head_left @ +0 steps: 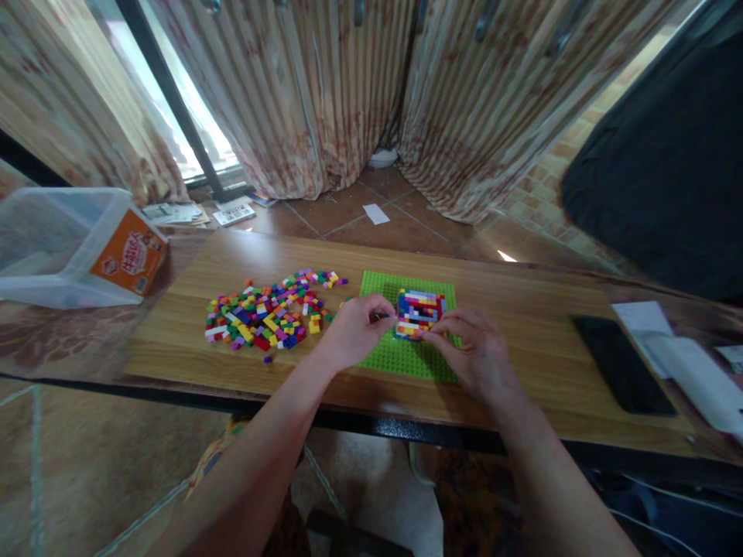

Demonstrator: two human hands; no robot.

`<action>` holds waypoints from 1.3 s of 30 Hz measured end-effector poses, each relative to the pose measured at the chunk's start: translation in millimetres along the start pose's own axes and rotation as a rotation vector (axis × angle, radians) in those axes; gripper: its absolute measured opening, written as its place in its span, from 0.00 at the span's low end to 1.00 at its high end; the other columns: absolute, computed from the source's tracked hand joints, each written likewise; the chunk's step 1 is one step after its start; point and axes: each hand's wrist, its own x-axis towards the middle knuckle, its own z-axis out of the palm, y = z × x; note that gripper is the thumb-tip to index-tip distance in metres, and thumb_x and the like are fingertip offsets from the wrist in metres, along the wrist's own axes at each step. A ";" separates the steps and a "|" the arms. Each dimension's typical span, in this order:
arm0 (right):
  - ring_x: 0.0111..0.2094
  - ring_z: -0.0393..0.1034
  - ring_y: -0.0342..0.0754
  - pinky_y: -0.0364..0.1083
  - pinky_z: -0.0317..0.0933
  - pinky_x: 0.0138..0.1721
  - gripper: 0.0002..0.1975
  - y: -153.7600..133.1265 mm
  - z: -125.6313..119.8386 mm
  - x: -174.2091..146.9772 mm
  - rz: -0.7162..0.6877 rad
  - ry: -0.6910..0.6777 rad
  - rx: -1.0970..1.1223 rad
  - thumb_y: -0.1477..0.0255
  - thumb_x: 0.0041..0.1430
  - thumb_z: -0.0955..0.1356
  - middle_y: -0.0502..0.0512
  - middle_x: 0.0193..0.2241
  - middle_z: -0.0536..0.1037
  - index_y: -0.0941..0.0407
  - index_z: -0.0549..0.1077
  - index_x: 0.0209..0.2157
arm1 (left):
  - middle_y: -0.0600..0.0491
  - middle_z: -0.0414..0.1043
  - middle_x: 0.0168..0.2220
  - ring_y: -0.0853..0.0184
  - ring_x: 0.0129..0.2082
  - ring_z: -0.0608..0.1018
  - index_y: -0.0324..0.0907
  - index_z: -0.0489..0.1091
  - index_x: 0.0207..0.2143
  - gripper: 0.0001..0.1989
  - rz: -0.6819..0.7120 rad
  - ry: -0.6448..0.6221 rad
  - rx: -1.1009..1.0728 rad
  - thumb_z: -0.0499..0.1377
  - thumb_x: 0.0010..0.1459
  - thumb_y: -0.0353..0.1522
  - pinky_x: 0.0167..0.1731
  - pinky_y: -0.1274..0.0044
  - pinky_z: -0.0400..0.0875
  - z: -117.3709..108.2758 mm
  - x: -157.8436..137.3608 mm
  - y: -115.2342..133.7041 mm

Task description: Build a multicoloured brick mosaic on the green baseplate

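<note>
A square, multicoloured toy-brick structure [419,302] stands on the green baseplate [406,363], with a dark gap in its middle. My left hand [361,329] is at the structure's left side, thumb and forefinger pinched together; what lies between the fingertips, if anything, is too small to make out. On the other side, my right hand [474,352] reaches to the front right corner of the structure. Its fingertips are closed together against the bricks there, and whatever they pinch is hidden. Left of the baseplate spreads a pile of loose toy bricks [272,313] in many colours.
The wooden board [191,263] carries everything. A black phone [624,363] lies at its right end, beside white papers [644,317]. At far left stands a clear plastic bin [70,255] with an orange label. A single purple brick [268,360] lies near the front edge.
</note>
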 end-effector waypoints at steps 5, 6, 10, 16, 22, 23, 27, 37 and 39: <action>0.35 0.70 0.50 0.50 0.60 0.40 0.07 2.3 4.4 -1.8 0.047 -0.033 0.007 0.65 0.59 0.72 0.52 0.31 0.76 0.51 0.78 0.27 | 0.56 0.73 0.25 0.72 0.27 0.72 0.38 0.72 0.29 0.04 -0.016 -0.031 -0.010 0.59 0.56 0.27 0.31 0.79 0.64 2.3 -0.5 1.9; 0.36 0.70 0.50 0.50 0.60 0.40 0.07 3.4 6.1 -2.7 0.050 -0.042 -0.002 0.66 0.59 0.72 0.52 0.31 0.76 0.51 0.78 0.27 | 0.56 0.73 0.26 0.71 0.27 0.72 0.38 0.72 0.29 0.04 -0.018 -0.035 -0.015 0.59 0.56 0.27 0.31 0.79 0.64 2.9 -0.7 2.1; 0.37 0.70 0.51 0.50 0.61 0.40 0.07 6.8 11.4 -5.5 0.036 -0.051 -0.006 0.68 0.59 0.71 0.53 0.34 0.74 0.51 0.78 0.27 | 0.55 0.74 0.26 0.71 0.28 0.73 0.39 0.72 0.29 0.04 -0.013 -0.028 -0.050 0.58 0.57 0.28 0.32 0.78 0.65 3.8 -1.3 1.9; 0.35 0.70 0.50 0.50 0.62 0.40 0.08 3.6 10.9 -2.5 0.041 -0.025 0.002 0.67 0.60 0.70 0.53 0.32 0.75 0.52 0.77 0.27 | 0.56 0.74 0.26 0.71 0.28 0.73 0.39 0.73 0.29 0.04 -0.012 -0.009 -0.012 0.58 0.56 0.28 0.31 0.78 0.65 0.7 -2.0 0.6; 0.35 0.71 0.51 0.51 0.63 0.40 0.08 -0.1 8.2 -2.1 0.045 -0.019 0.001 0.67 0.60 0.70 0.53 0.31 0.76 0.52 0.77 0.27 | 0.55 0.74 0.26 0.71 0.28 0.72 0.39 0.73 0.29 0.04 -0.013 -0.016 0.008 0.58 0.56 0.27 0.30 0.79 0.64 -0.8 -0.7 -1.2; 0.35 0.71 0.51 0.51 0.63 0.40 0.08 -2.1 7.4 -2.6 0.044 -0.018 0.008 0.67 0.60 0.70 0.53 0.31 0.77 0.52 0.77 0.27 | 0.55 0.73 0.26 0.71 0.27 0.72 0.39 0.73 0.29 0.04 -0.010 -0.011 0.011 0.58 0.56 0.27 0.30 0.79 0.64 -1.6 -0.1 -2.4; 0.36 0.71 0.50 0.50 0.63 0.41 0.08 -18.0 7.9 -4.8 -0.017 -0.102 0.067 0.68 0.63 0.68 0.53 0.31 0.78 0.52 0.77 0.30 | 0.55 0.74 0.26 0.71 0.27 0.73 0.39 0.73 0.30 0.04 0.003 0.015 0.038 0.58 0.56 0.28 0.31 0.79 0.65 -5.8 1.8 -8.5; 0.37 0.70 0.52 0.49 0.64 0.39 0.07 -36.9 37.0 -7.3 -0.112 -0.298 -0.137 0.75 0.63 0.67 0.57 0.34 0.77 0.55 0.78 0.34 | 0.54 0.75 0.27 0.70 0.28 0.74 0.39 0.74 0.31 0.05 -0.009 -0.007 0.047 0.58 0.56 0.26 0.31 0.79 0.67 -5.2 1.1 -13.0; 0.36 0.70 0.51 0.48 0.64 0.38 0.08 -36.1 39.1 -8.2 -0.106 -0.288 -0.143 0.76 0.63 0.66 0.57 0.33 0.77 0.55 0.77 0.32 | 0.54 0.75 0.27 0.70 0.28 0.74 0.39 0.74 0.32 0.05 -0.017 -0.005 0.051 0.58 0.56 0.26 0.32 0.78 0.67 -5.1 1.0 -11.9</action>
